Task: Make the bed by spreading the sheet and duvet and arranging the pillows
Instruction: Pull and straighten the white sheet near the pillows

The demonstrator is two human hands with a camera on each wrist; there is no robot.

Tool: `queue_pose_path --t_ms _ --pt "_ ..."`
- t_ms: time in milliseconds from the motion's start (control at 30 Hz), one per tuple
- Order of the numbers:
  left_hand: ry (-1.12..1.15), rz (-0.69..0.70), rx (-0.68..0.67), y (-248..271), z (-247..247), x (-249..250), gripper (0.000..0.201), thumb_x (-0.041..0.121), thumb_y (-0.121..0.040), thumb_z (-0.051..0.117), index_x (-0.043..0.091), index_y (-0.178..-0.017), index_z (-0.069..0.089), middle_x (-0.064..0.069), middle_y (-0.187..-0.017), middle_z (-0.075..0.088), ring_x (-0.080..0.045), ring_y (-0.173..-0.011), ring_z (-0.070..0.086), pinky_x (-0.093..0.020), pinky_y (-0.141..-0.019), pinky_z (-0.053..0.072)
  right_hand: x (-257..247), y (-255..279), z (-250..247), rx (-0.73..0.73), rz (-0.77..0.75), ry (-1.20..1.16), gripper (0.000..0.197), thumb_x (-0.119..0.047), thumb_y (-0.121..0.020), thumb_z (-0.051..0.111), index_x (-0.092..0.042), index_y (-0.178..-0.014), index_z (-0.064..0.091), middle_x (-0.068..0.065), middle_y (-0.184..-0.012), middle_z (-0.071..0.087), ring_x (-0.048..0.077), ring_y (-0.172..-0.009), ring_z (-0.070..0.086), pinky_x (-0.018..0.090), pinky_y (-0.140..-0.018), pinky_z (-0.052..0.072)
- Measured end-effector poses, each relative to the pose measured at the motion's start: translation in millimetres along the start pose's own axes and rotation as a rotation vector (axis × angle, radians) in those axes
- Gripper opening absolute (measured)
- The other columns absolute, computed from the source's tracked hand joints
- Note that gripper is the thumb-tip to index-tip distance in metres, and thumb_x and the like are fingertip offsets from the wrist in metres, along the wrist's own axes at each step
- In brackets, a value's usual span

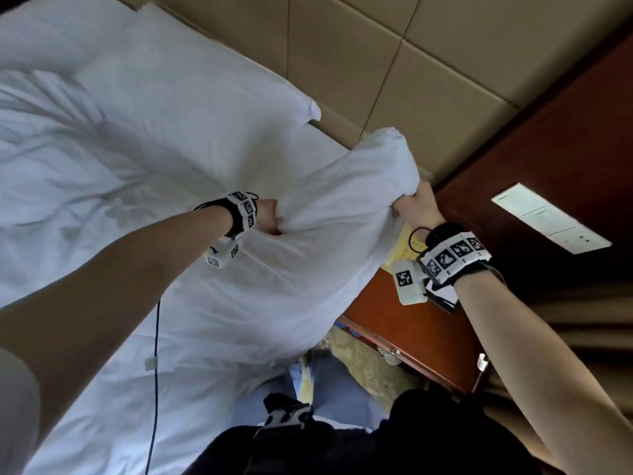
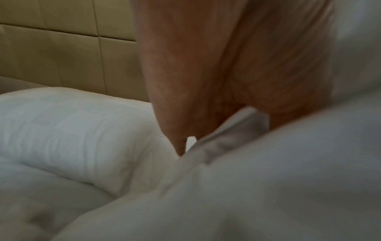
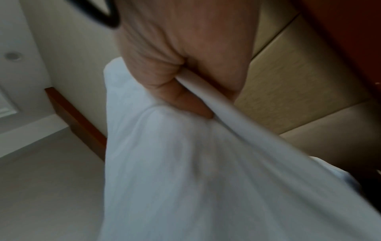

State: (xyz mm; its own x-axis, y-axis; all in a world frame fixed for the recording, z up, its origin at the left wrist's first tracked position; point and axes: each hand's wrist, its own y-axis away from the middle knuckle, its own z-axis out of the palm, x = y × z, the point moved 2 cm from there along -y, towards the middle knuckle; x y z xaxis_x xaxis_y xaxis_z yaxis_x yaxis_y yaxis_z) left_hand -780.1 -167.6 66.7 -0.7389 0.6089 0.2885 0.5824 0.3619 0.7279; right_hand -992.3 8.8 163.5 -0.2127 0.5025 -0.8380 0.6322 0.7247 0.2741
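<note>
A white duvet (image 1: 329, 214) covers the bed, and its corner by the headboard is lifted and bunched. My left hand (image 1: 270, 216) grips a fistful of it from the bed side. In the left wrist view, the left hand (image 2: 206, 65) has a fold of the duvet (image 2: 268, 179) caught in it. My right hand (image 1: 414, 204) grips the edge over the nightstand. The right wrist view shows the right hand (image 3: 175, 57) curled round the hem of the duvet (image 3: 185, 163). A flat white pillow (image 1: 205, 80) lies against the headboard.
A beige padded headboard (image 1: 376, 46) runs behind the bed. A red-brown nightstand (image 1: 411, 323) stands to the right with a yellow item (image 1: 404, 245) on it. Beyond it is a dark wood panel with a white switch plate (image 1: 551, 217). Patterned carpet (image 1: 359, 365) shows at my legs.
</note>
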Motion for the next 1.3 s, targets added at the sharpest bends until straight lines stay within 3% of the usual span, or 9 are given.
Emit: queue_pose_path --t_ms 233,333,533,633,733,833,1033,1167,1300 --pt "0.088 0.031 0.484 39 -51 -16 0.035 0.039 -0.079 0.068 0.012 -0.101 0.064 -0.011 -0.108 0.067 -0.031 -0.1 0.063 -0.029 -0.078 0.047 1 -5 4 -0.041 0.136 0.055 0.019 0.014 -0.076 0.06 0.001 -0.089 0.056 0.006 -0.083 0.059 0.011 -0.071 0.053 0.013 -0.054 0.044" --pt "0.021 0.098 0.627 58 -67 -1 0.026 0.022 -0.081 0.064 0.012 -0.104 0.063 -0.012 -0.114 0.066 -0.033 -0.106 0.06 -0.031 -0.08 0.045 -13 -10 16 -0.071 -0.06 0.226 0.083 -0.007 -0.066 0.076 -0.008 -0.135 0.031 0.009 -0.129 0.046 0.016 -0.107 0.049 0.024 -0.087 0.047" --pt "0.014 0.208 0.65 65 -62 21 0.032 0.008 -0.082 0.057 0.009 -0.113 0.061 -0.01 -0.117 0.064 -0.03 -0.11 0.057 -0.033 -0.085 0.047 -48 -24 69 -0.223 -0.389 0.697 0.109 -0.024 -0.067 0.079 -0.027 -0.151 0.009 0.002 -0.157 0.012 0.02 -0.145 0.013 0.044 -0.116 0.011" --pt "0.087 0.227 0.692 68 -64 20 0.031 0.007 -0.082 0.056 0.01 -0.112 0.063 -0.009 -0.114 0.066 -0.029 -0.107 0.059 -0.031 -0.083 0.046 -38 -50 94 -0.386 -0.4 0.841 0.09 -0.031 -0.074 0.074 -0.019 -0.148 0.024 0.004 -0.152 0.03 0.02 -0.144 0.02 0.045 -0.119 0.001" --pt "0.117 0.231 0.655 68 -72 16 0.028 0.015 -0.083 0.064 0.01 -0.111 0.063 -0.006 -0.112 0.066 -0.027 -0.106 0.059 -0.028 -0.081 0.043 -31 -64 100 -0.396 -0.456 0.719 0.044 -0.024 -0.084 0.059 -0.002 -0.121 0.051 0.015 -0.118 0.061 0.031 -0.115 0.055 0.038 -0.103 0.032" --pt "0.104 0.117 0.303 47 -84 0 0.048 0.027 -0.084 0.068 0.01 -0.126 0.051 -0.004 -0.127 0.056 -0.026 -0.121 0.05 -0.026 -0.09 0.038 -33 -76 87 -0.242 -0.556 0.64 0.017 -0.001 -0.078 0.055 0.0 -0.095 0.05 0.018 -0.085 0.06 0.034 -0.082 0.059 0.035 -0.069 0.04" --pt "-0.169 -0.193 -0.045 -16 -91 -30 0.05 0.024 -0.086 0.06 0.017 -0.133 0.048 -0.007 -0.13 0.055 -0.025 -0.113 0.054 -0.032 -0.096 0.042 -26 -105 53 -0.178 -0.574 0.621 0.017 0.003 -0.072 0.053 -0.005 -0.086 0.047 0.009 -0.072 0.053 0.029 -0.071 0.056 0.035 -0.064 0.041" --pt "-0.193 -0.303 0.002 -104 -79 -108 0.051 0.062 -0.068 0.065 0.039 -0.112 0.053 0.005 -0.117 0.063 -0.02 -0.11 0.059 -0.037 -0.097 0.044 3 -131 33 -0.169 -0.469 0.676 0.023 0.002 -0.073 0.056 -0.008 -0.092 0.048 0.009 -0.082 0.06 0.03 -0.081 0.059 0.035 -0.071 0.043" --pt "-0.059 -0.29 0.332 -41 -119 -57 0.037 0.047 -0.089 0.054 0.016 -0.108 0.06 -0.011 -0.105 0.066 -0.03 -0.098 0.063 -0.035 -0.078 0.048 21 -159 26 -0.119 -0.328 0.607 0.03 0.007 -0.077 0.048 -0.005 -0.105 0.049 0.013 -0.097 0.062 0.033 -0.093 0.059 0.038 -0.076 0.047"
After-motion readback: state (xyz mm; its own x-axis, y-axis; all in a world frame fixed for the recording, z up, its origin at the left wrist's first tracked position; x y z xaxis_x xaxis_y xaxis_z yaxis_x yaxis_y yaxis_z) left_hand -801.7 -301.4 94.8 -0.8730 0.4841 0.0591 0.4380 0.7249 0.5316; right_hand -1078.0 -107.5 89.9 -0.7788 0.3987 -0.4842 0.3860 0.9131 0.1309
